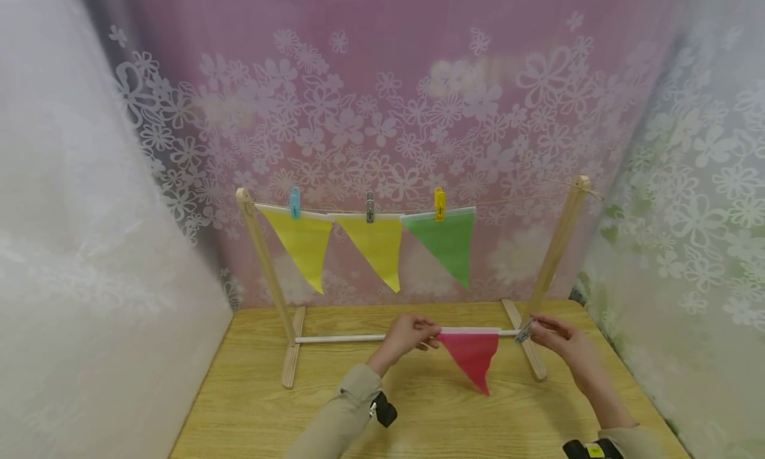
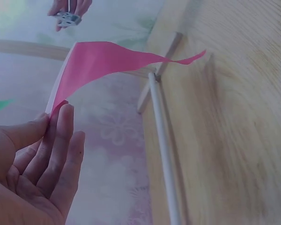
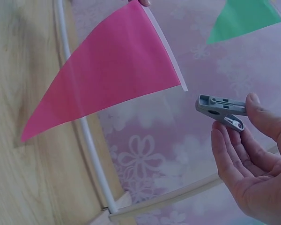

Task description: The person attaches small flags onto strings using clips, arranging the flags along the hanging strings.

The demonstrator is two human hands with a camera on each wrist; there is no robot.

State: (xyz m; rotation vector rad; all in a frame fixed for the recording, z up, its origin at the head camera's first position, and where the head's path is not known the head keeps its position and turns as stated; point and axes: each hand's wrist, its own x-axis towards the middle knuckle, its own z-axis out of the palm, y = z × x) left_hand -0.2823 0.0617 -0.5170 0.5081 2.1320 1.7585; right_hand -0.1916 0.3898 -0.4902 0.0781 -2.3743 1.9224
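I see left hand (image 1: 408, 333) pinching pink flag (image 1: 472, 356) corner, keeping it taut | right hand (image 1: 558, 339) pinching grey clothespin (image 3: 220, 110) beside the free corner.

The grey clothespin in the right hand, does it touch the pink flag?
Apart. In the right wrist view, the grey clothespin in the right hand sits clear of the pink flag, with background showing between them.

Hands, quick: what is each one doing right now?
Left hand: pinches the top corner of the pink flag.
Right hand: pinches a grey clothespin, apart from the flag.
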